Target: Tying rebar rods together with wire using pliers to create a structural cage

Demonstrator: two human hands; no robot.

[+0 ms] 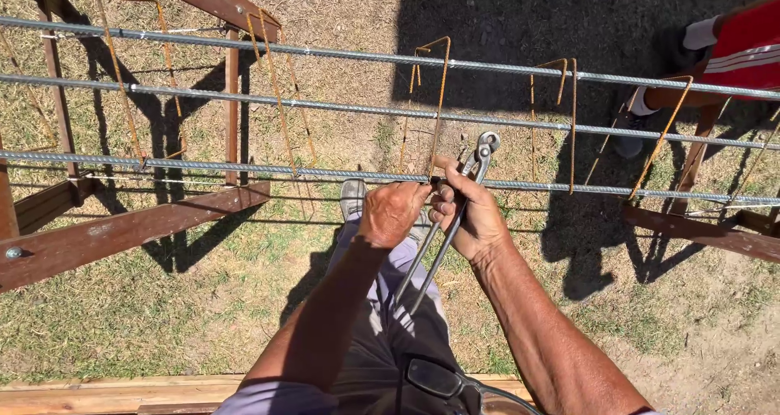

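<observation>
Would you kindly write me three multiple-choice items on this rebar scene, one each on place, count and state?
1. The pliers are in which hand?
A. left
B. right
C. neither

2. How many long grey bars run across?
A. one
B. three
C. six

3. The left hand is
A. at the nearest bar
B. flat on the grass
C. in a pocket

Answers:
1 B, the right hand grips the handles.
2 B, three ribbed bars span the view.
3 A, its fingers close at the bar beside a rusty stirrup.
</observation>
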